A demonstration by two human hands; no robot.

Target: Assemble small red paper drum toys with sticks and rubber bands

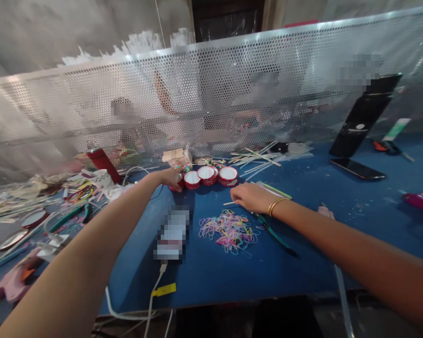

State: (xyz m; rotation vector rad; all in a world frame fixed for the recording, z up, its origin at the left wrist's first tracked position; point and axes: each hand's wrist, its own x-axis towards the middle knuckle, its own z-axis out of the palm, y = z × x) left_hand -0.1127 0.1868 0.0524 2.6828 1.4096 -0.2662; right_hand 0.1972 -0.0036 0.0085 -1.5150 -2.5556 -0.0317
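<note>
My left hand [172, 178] reaches to the left end of a row of small red round containers [207, 175] with white insides. Its fingers are wrapped round the end red container [177, 183], which they partly hide. On the right, my right hand [247, 195] rests low over the blue table with its fingers curled together. A thin white stick [228, 203] pokes out beside those fingertips; I cannot tell whether they grip it. Just below lies a loose heap of colourful small rubber bands [230, 230]. Green-handled pliers [275, 236] lie under the right wrist.
A phone [172, 234] with a white cable lies between my arms. Pale sticks [257, 158] are scattered behind the containers. A black phone stand [361, 122] is at right, a red bottle [103, 164] and clutter at left. A perforated metal screen [218, 94] closes the back.
</note>
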